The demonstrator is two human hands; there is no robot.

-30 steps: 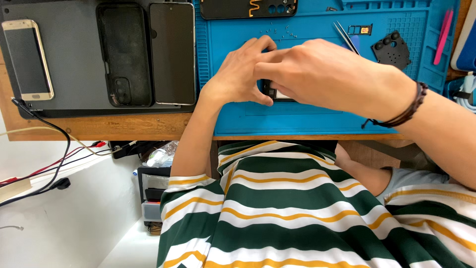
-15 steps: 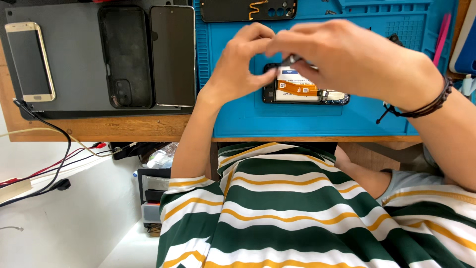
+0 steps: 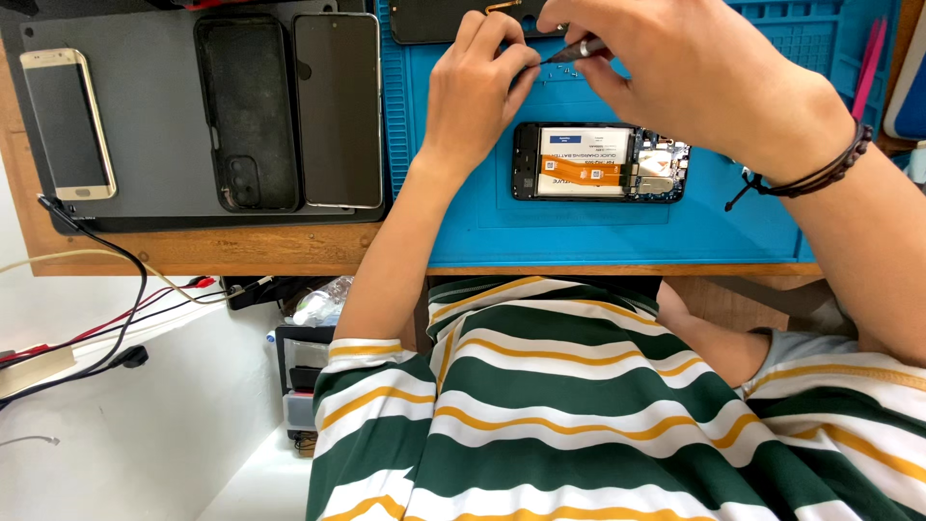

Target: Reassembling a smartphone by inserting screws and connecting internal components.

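Observation:
An opened phone lies on the blue repair mat, its white battery, orange flex cable and circuit board exposed. Both my hands are raised above it, toward the mat's far side. My right hand grips a thin dark tool, likely a small screwdriver, pointing left. My left hand pinches at the tool's tip with fingers closed. A dark bead bracelet circles my right wrist.
A grey mat on the left holds a gold-edged phone, a black phone case and a dark phone. A black back cover lies at the top. Pink tools rest far right. Cables hang below the wooden table edge.
Both hands lifted off the opened phone and moved to the far side of the mat, uncovering it. The right hand now shows a thin tool, with the left fingers at its tip.

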